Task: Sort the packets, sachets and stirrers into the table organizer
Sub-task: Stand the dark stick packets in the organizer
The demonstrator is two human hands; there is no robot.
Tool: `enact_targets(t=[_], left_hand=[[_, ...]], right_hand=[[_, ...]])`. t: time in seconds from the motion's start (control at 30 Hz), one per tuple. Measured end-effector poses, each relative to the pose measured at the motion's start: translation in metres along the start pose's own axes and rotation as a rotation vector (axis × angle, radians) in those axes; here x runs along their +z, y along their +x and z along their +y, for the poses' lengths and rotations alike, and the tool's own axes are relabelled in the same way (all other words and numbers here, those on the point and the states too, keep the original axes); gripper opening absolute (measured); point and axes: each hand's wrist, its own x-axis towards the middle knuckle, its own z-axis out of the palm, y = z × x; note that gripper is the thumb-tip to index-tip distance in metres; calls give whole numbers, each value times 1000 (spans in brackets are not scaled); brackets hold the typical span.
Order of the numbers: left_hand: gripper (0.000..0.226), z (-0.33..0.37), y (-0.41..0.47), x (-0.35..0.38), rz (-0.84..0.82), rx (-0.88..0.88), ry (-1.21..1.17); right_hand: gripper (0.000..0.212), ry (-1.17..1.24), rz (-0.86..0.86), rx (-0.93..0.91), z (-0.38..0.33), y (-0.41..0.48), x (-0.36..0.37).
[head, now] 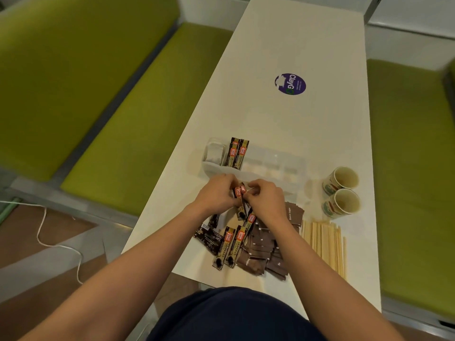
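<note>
Both hands, left hand [218, 193] and right hand [264, 198], pinch upright coffee sticks [238, 193] at frame centre; the organizer [270, 166] lies directly above, touching distance, left hand nearer its filled slot.

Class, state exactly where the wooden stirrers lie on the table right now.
In the head view, the wooden stirrers lie in a row at the table's near right, just right of the brown sugar sachets and below the two paper cups.
</note>
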Motion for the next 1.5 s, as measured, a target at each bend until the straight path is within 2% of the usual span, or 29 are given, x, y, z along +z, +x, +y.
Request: enact_targets(t=[0.23,0.33,0.43,0.57,0.77,0.93,1.07,1.23,1.4,1.5], left_hand=[[31,11,-23,-35,91,-85,-506],[21,16,-21,-66,168,-44,-594],[12,20,-6,-94,258,-14,-628],[8,29,21,-113,288,25,-493],[19,28,55,-103,182,63,-107],[16,17,71,-86,136,57,91],[21,12,71,-75,205,80,199],[22,9,70,-76,277,102,286],[28,3,65,-78,291,148,265],[28,2,61,-79,288,161,259]], right_hand=[[33,231,-21,-8,-6,-5,-19],[30,321,-36,-22,-10,-12,-31],[18,405,27,-25,-13,-18,-41],[13,521,110,-36,-18,-22,-51],[8,582,257,-94,-25,-15,-66],[12,622,304,-103,-35,-1,-67],[9,592,302,-131,-49,20,-58],[13,406,256,-86,-62,53,-47],[18,255,119,-37,-62,72,-34],[21,87,107,-42,-58,76,-24]])
